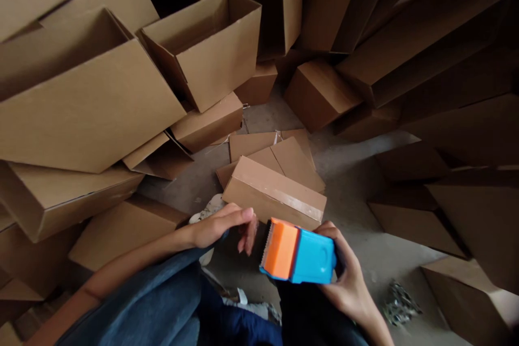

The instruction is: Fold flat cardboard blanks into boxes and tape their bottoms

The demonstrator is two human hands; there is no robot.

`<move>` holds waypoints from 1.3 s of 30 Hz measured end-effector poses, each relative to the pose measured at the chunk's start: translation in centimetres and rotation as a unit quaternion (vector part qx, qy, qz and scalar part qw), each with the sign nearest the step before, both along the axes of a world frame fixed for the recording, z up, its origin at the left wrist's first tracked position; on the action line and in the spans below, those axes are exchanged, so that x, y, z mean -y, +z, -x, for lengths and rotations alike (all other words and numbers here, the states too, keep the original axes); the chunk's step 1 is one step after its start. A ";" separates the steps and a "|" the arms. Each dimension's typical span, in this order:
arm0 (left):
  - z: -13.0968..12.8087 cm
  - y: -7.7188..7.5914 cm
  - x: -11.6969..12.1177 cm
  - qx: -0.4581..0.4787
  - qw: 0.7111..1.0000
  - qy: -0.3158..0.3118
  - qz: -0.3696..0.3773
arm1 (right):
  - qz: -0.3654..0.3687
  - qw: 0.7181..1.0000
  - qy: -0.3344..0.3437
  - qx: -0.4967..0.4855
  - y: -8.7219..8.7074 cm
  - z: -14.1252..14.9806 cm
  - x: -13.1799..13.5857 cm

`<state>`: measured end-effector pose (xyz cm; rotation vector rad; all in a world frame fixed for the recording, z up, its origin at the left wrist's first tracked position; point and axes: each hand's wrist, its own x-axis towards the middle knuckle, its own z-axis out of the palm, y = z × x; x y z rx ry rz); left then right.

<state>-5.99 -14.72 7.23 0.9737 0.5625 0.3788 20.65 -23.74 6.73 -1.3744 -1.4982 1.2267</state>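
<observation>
My right hand (340, 270) is wrapped around an orange and blue tape dispenser (298, 253), whose serrated cutting edge faces left. My left hand (229, 227) holds nothing; its thumb is stretched out and its fingers hang loosely, apart from the thumb, left of the dispenser. Just beyond both hands lies a closed long cardboard box (275, 192) with a shiny strip of clear tape along its upper face. My left hand is close to the near side of this box, but I cannot tell whether it touches it.
Flattened cardboard (284, 159) lies behind the long box on the grey floor (348, 184). Open cardboard boxes (219, 59) are piled at the left and back, and more boxes (470, 211) stand at the right. A crumpled clump (401, 303) lies on the floor at lower right.
</observation>
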 end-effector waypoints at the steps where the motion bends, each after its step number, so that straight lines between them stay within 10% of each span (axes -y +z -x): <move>1: 0.1 0.0 0.0 0.003 1.000 0.007 0.006 | 0.002 1.000 0.002 0.000 -0.1 0.0 0.0; 28: 1.4 0.8 -0.8 -0.049 0.992 -0.014 -0.117 | -0.057 0.994 0.037 0.086 1.9 0.2 -0.3; 39: 9.1 3.3 -1.8 -0.112 0.986 0.051 -0.115 | -0.108 0.968 0.049 0.222 4.0 -1.8 1.6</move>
